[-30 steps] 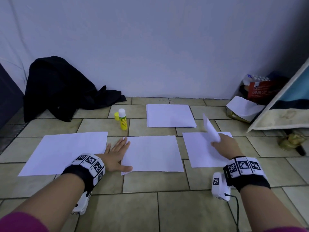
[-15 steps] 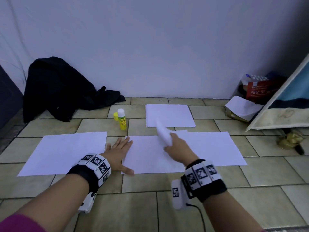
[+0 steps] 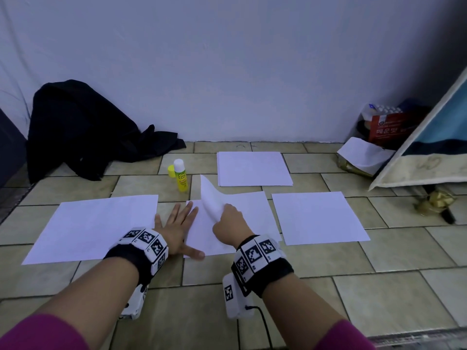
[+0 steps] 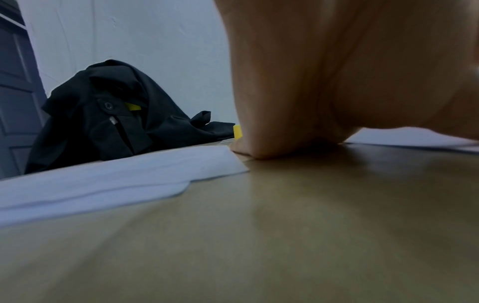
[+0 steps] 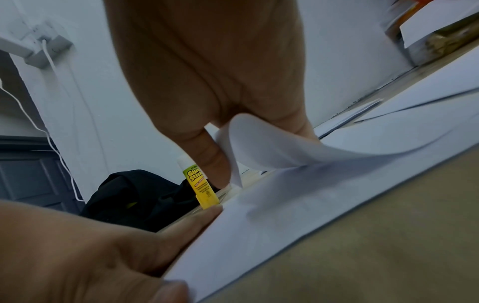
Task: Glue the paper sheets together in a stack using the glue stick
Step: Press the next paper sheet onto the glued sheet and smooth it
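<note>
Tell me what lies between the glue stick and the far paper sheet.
Bare floor tile only, in the head view, between the glue stick and the far paper sheet; the held sheet's lifted corner rises just nearer.

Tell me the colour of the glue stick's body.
Yellow, with a green label band and a white top: the glue stick shows best in the right wrist view.

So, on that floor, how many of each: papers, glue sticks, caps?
White paper sheets or piles flat on the tiles: 4
Curled white sheet pinched by the right hand: 1
Yellow glue stick: 1
Loose yellow cap: 1
Total: 7
</note>
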### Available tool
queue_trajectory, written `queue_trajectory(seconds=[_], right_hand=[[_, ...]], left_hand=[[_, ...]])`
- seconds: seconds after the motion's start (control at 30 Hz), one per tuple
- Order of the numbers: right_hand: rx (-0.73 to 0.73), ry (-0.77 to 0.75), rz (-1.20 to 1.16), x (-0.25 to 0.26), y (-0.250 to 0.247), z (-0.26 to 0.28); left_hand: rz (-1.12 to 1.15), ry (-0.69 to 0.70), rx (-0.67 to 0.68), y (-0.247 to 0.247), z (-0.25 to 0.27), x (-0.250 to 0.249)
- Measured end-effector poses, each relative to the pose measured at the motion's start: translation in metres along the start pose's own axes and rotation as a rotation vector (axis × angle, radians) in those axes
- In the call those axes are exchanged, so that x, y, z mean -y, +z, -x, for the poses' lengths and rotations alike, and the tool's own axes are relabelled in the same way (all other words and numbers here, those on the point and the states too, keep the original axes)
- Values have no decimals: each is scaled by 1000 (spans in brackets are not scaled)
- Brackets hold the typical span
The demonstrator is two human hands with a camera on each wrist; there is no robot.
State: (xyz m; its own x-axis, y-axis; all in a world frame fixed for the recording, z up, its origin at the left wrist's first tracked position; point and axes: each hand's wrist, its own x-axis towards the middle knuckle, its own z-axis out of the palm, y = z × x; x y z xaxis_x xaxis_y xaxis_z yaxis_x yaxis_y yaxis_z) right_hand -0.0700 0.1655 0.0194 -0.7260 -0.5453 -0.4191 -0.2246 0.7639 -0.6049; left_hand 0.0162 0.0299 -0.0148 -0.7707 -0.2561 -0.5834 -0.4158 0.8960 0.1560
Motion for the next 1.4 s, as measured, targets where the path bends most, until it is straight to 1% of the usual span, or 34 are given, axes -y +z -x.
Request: queue_trajectory(seconds=[0.07, 0.2, 0.4, 1.4], right_hand=[[-4, 8, -3, 0, 2, 0], [-7, 26, -6, 1, 6, 1], [-2, 35, 2, 2, 11, 3], [28, 45, 6, 2, 16, 4]], left_hand=[[4, 6, -20, 2, -1, -1], [12, 3, -8, 1, 1, -2], [7, -2, -27, 2, 1, -2], [7, -8, -3, 0, 3, -4]])
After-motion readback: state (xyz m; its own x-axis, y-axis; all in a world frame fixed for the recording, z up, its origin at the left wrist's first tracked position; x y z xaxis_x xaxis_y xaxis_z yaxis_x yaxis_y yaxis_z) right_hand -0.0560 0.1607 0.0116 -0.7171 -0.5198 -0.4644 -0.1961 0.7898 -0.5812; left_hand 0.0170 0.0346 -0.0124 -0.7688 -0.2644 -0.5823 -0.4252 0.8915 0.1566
